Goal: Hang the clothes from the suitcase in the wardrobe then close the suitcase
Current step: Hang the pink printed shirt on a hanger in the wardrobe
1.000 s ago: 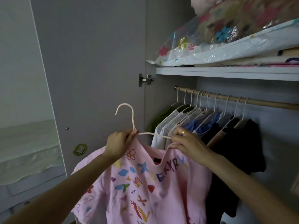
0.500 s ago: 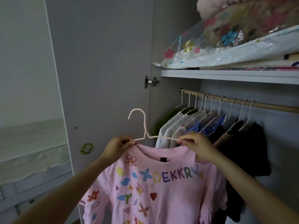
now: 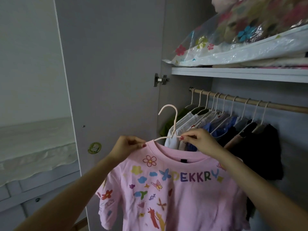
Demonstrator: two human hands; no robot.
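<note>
A pink T-shirt [image 3: 175, 197] with colourful prints and the letters DEKKRY hangs on a pale wire hanger [image 3: 172, 124] in front of the open wardrobe. My left hand [image 3: 126, 147] pinches the shirt's collar at the left shoulder. My right hand [image 3: 198, 140] pinches the hanger's right arm at the neckline. The hook points up and left, below and left of the wooden rail [image 3: 250, 101]. The suitcase is out of view.
Several hung garments [image 3: 225, 129], white, blue and black, fill the rail on white hangers. A shelf [image 3: 241, 74] above carries bagged bedding [image 3: 241, 39]. The open wardrobe door [image 3: 113, 80] stands at the left, with a green sticker [image 3: 94, 148] on it.
The shirt has been straightened on the hanger and now hangs flat with its print facing me. Both hands and the hanger have shifted right in view, closer to the rail.
</note>
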